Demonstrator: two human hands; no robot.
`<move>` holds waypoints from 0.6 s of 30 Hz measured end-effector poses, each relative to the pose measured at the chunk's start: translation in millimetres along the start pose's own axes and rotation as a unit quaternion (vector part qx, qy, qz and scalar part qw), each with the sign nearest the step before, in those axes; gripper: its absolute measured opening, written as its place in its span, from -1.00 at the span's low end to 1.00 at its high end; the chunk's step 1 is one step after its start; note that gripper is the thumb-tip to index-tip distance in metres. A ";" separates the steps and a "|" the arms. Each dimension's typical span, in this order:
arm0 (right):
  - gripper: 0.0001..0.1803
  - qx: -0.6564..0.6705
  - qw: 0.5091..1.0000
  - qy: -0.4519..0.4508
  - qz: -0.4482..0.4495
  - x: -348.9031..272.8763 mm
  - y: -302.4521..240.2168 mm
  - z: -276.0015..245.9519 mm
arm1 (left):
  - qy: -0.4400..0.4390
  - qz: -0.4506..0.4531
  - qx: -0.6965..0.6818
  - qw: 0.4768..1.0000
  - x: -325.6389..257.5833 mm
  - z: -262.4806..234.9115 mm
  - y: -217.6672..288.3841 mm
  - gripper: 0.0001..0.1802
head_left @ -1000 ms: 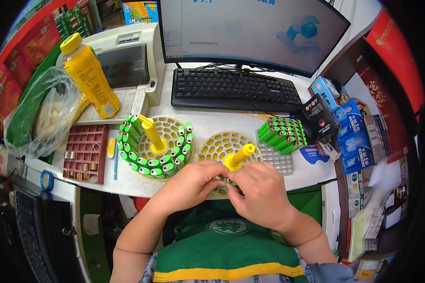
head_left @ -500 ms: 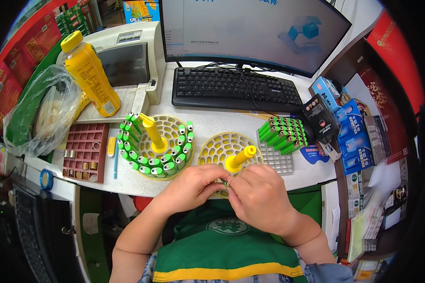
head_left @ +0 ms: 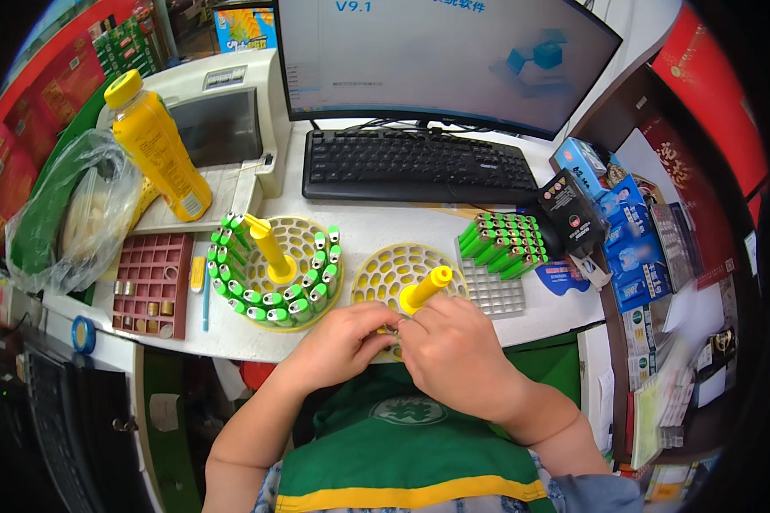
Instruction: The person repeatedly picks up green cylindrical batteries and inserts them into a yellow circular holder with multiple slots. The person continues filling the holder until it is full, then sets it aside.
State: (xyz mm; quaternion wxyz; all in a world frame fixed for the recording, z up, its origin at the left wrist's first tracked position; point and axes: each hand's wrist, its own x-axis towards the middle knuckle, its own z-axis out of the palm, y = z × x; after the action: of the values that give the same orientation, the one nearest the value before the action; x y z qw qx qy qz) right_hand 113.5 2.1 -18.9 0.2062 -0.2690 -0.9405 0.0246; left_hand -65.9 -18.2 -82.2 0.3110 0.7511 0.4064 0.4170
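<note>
My left hand (head_left: pixel 338 342) and my right hand (head_left: pixel 453 346) meet at the near edge of a yellow round rack (head_left: pixel 372 274) full of oval holes, with a yellow post (head_left: pixel 425 288). Fingers of both hands are pinched together at one spot. Whatever lies between them is small and mostly hidden. A second yellow rack (head_left: pixel 304 229) stands to the left, with green lighter-like sticks (head_left: pixel 299 309) with metal tops set around much of its rim. On the right, more such green sticks (head_left: pixel 503 246) stand packed upright in a grey grid tray (head_left: pixel 496 295).
Behind the racks lie a black keyboard (head_left: pixel 419 167) and a monitor (head_left: pixel 445 60). At left are a yellow bottle (head_left: pixel 158 145), a clear plastic bag (head_left: pixel 68 214), a dark red compartment tray (head_left: pixel 150 282) with coins and a blue pen (head_left: pixel 205 299). Blue boxes (head_left: pixel 629 244) line the right side.
The whole view has shifted slightly. Both hands stay pinched together by the near rim of the middle rack, and the right fingers have closed in a little more over the left fingertips.
</note>
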 end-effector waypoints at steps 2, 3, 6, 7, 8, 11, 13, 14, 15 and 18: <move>-0.85 0.026 1.000 0.012 0.013 -1.3 2.8 -5.6 | -0.005 -0.011 0.002 1.000 0.0 -0.8 2.2 -0.75; -0.83 0.047 0.998 0.022 0.020 -1.8 5.3 -11.9 | 0.010 -0.024 0.007 1.000 0.3 -1.9 6.7 -0.75; -0.78 0.054 0.994 0.086 0.049 -10.8 29.5 -26.0 | 0.057 -0.043 0.031 0.997 3.2 -8.1 30.6 -0.71; -0.76 0.049 0.991 0.113 0.058 -15.7 41.3 -31.5 | 0.079 -0.036 0.046 0.995 5.8 -8.1 38.3 -0.72; -0.79 0.036 0.986 0.116 0.116 -21.6 51.1 -40.1 | 0.100 -0.027 0.060 0.993 9.3 -7.7 47.0 -0.72; -0.80 -0.034 0.964 0.180 0.191 -45.5 93.1 -52.8 | 0.129 0.031 0.059 0.989 28.7 1.9 71.5 -0.76; -0.81 -0.043 0.957 0.166 0.233 -60.4 115.9 -58.5 | 0.120 0.091 0.077 0.986 46.5 18.3 81.0 -0.78; -0.81 -0.027 0.958 0.147 0.245 -69.1 125.1 -62.1 | 0.093 0.100 0.096 0.986 58.5 26.1 88.7 -0.78; -0.80 -0.010 0.961 0.140 0.239 -72.4 131.1 -61.3 | 0.078 0.095 0.117 0.986 68.2 34.7 94.3 -0.78; -0.76 0.033 0.969 0.114 0.216 -77.6 143.3 -58.2 | 0.026 0.065 0.187 0.980 97.8 57.1 103.7 -0.77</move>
State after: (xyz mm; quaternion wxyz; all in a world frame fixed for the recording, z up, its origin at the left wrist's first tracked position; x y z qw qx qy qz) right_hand 267.6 80.7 -17.2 0.3107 -0.4598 -0.8290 0.0687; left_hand 52.2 10.1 11.8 0.1266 0.8097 0.4351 0.3729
